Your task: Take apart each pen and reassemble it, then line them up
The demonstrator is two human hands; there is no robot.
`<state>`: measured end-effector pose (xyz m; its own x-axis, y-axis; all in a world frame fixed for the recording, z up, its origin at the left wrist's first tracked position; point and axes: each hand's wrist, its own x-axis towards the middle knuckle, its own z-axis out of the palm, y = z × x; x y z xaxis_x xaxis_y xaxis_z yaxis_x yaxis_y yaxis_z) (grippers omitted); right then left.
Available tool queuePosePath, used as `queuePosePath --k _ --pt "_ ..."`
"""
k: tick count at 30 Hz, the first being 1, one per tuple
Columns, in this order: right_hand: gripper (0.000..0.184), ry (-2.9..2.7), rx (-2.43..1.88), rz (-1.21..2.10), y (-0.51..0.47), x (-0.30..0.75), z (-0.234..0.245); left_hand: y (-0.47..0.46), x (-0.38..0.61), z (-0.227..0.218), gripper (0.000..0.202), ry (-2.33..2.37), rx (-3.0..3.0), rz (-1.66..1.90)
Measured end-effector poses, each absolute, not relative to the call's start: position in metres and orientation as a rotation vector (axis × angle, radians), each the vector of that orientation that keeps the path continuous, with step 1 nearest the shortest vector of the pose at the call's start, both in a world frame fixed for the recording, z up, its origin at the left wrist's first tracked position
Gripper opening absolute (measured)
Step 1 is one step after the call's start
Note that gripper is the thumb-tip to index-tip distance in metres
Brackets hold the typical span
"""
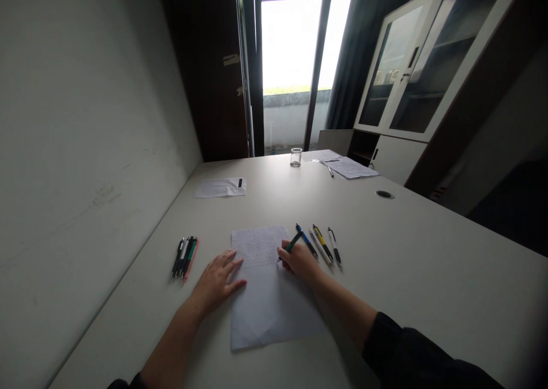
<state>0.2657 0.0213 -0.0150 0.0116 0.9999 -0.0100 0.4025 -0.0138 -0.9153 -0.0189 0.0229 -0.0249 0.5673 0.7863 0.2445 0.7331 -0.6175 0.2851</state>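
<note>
A sheet of paper lies in front of me, its upper part covered with lines of handwriting. My right hand is closed around a dark green pen, whose tip meets the sheet at the right end of the lowest written line. Flat on the left edge of the paper rests my left hand, fingers spread and holding nothing. Just right of the sheet lie several pens, among them a blue pen, a yellow pen and a white and black pen.
A bundle of several pens lies left of my left hand. Farther back are a written sheet, a clear glass and a stack of papers with a pen. A cable hole is at right; a wall borders the left.
</note>
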Motion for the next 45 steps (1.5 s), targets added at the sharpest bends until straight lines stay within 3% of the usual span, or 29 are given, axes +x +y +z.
queuePosePath --k 28,33,37,39,42,45 --pt "0.025 -1.435 -1.463 0.998 0.02 0.273 -0.016 0.023 -0.021 -0.028 0.054 1.285 2.632 0.542" --pt "0.037 -1.311 -1.404 0.867 0.018 0.287 -0.007 0.023 -0.022 -0.029 0.055 1.285 2.647 0.519" --pt "0.034 -1.29 -1.445 0.754 0.018 0.304 0.004 0.022 -0.022 -0.028 0.055 1.287 2.649 0.487" --pt "0.048 -1.269 -1.445 0.76 0.018 0.315 0.008 0.022 -0.021 -0.028 0.054 1.286 2.644 0.493" --pt "0.09 -1.214 -1.44 0.797 0.016 0.334 0.01 0.022 -0.021 -0.027 0.054 1.279 2.641 0.51" --pt "0.101 -1.161 -1.461 0.818 0.014 0.354 0.01 0.021 -0.021 -0.026 0.053 1.273 2.635 0.501"
